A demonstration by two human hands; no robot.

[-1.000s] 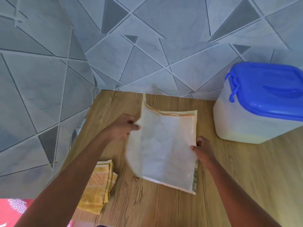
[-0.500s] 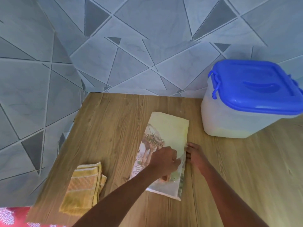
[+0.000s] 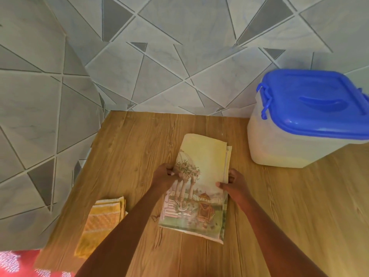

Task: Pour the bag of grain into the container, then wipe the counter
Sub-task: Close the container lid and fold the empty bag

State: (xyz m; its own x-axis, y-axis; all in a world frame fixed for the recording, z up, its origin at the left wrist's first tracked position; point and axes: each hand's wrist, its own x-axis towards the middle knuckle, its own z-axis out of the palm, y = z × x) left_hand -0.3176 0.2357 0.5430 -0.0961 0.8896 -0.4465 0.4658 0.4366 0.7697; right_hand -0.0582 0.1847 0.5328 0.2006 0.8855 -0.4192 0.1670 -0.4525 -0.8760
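Note:
The flat grain bag [image 3: 201, 172], folded lengthwise with its printed picture side up, lies on the wooden counter [image 3: 129, 152]. My left hand [image 3: 165, 176] grips its left edge at mid-length. My right hand [image 3: 233, 181] pinches its right edge, thumb on top. A translucent white container [image 3: 283, 144] with its blue lid [image 3: 319, 108] closed and latched stands at the back right, holding pale grain. A folded yellow cloth [image 3: 99, 222] lies at the counter's front left.
A grey tiled wall with triangle patterns [image 3: 159, 66] rises behind the counter and along its left side. Red patterned fabric [image 3: 18, 262] shows below the counter's front left corner. Bare wood stretches to the right of the bag.
The bag has been folded in half from a wide open sheet into a narrow strip with the print facing up. Both hands have come to its two long edges.

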